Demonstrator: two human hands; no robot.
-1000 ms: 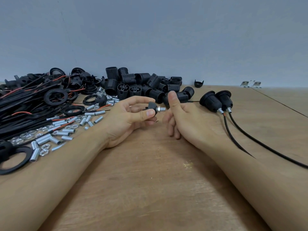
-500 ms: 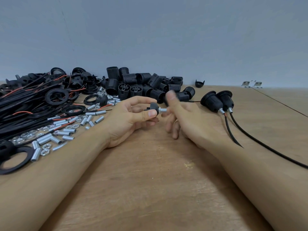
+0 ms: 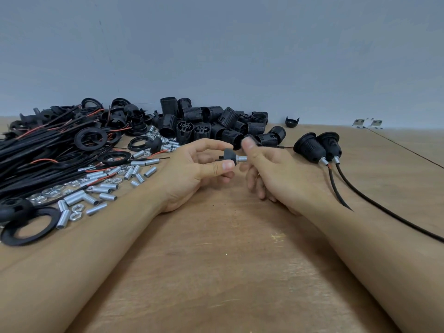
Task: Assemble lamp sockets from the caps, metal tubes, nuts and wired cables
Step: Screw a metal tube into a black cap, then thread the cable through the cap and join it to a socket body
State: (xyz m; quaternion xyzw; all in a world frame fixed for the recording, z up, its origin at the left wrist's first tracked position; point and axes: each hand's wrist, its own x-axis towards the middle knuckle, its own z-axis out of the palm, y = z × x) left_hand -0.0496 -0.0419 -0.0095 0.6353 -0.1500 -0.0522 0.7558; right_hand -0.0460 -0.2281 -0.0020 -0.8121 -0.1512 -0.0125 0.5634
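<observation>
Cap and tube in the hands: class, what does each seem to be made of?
Cap: probably plastic, since it is matt black and moulded. Tube: probably metal, as it is silvery with a bright sheen. The left hand pinches the cap; the right hand pinches the tube.

No text, label, brand or number can be read anywhere — not on the black socket bodies [image 3: 211, 123] heaped at the back of the table [image 3: 216, 272], nor on the two small metal brackets [image 3: 367, 123] at its far right edge, which are perhaps too small and blurred to tell.
</observation>
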